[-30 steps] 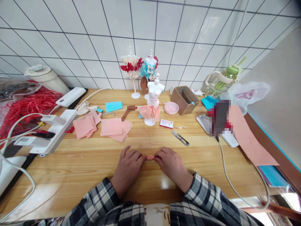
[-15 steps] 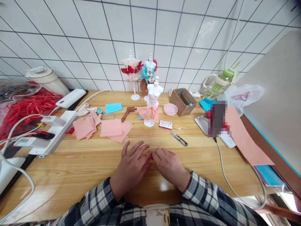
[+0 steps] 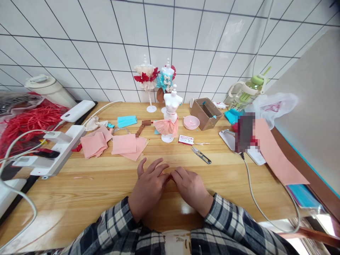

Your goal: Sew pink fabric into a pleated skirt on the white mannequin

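Near the table's front edge, my left hand (image 3: pixel 150 186) and my right hand (image 3: pixel 190 186) meet at the fingertips. Each pinches something small, mostly hidden; a trace of dark red shows between them. The other fingers of my left hand are spread; those of my right hand are curled. Beyond them a small white mannequin (image 3: pixel 172 102) stands upright, with a pink pleated paper skirt (image 3: pixel 168 126) around its lower part. Small scissors (image 3: pixel 201 155) and a white and red box (image 3: pixel 186 139) lie to the right, in front of a pink bowl (image 3: pixel 191 122).
Pink paper pieces (image 3: pixel 124 143) and a blue piece (image 3: pixel 126 121) lie on the left, beside a power strip (image 3: pixel 60 152) with cables. Two dressed mannequins stand by the wall. A cardboard box (image 3: pixel 206 113), a bottle (image 3: pixel 248 92) and a long pink strip (image 3: pixel 278 156) are on the right.
The view has shifted slightly. The fingertips of my hands stay together, and the red bit between them is now less visible.
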Tool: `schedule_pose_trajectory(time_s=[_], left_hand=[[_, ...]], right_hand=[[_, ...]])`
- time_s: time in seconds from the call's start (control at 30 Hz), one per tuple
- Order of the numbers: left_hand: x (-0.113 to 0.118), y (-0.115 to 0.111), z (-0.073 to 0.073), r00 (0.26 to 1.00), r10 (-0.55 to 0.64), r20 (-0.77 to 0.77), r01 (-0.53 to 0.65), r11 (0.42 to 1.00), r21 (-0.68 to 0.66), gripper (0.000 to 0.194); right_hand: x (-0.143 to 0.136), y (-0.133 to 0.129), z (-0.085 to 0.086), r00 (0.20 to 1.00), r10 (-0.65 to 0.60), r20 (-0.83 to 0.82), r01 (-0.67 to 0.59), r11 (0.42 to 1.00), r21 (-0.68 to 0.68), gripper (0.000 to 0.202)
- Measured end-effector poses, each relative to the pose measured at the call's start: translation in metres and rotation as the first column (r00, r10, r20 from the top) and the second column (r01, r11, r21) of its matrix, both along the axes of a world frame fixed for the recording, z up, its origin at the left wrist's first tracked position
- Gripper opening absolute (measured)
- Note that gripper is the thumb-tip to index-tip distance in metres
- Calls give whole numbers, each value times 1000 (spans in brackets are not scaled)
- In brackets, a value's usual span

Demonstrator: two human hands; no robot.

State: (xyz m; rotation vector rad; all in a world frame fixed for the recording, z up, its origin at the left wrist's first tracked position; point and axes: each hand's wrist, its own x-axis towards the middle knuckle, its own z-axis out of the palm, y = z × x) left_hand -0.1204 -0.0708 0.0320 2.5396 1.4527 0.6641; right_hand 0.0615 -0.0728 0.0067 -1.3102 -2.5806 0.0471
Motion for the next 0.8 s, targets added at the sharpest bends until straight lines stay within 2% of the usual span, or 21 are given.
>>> schedule_pose_trajectory(time_s=[0.07,0.17,0.27,0.33,0.43,0.57,0.8], left_hand=[[0,0,0,1000,9,18,-8,1000,-23,19],[-2,3,3,998,27,55,-22,997,-78,19],[-5,13,8,996,36,85,-26,993,-115,18],[-6,24,11,995,29,94,-18,993,-116,17],[-4,38,15,996,-12,92,22,993,-114,16],[1,47,14,991,-72,112,89,984,-153,17],[-1,45,-8,970,-96,223,141,971,-193,16]], right_hand=[[2,1,-2,997,-6,-75,3,999,-39,12],[6,6,-2,946,-45,-321,2,991,-133,18],[9,13,3,801,-116,-587,-76,953,-292,35],[10,17,6,708,-176,-684,-144,912,-384,40],[9,24,7,633,-248,-733,-166,882,-441,36],[7,29,1,576,-278,-768,-54,925,-376,14],[-1,27,-9,627,-333,-704,57,921,-385,12]])
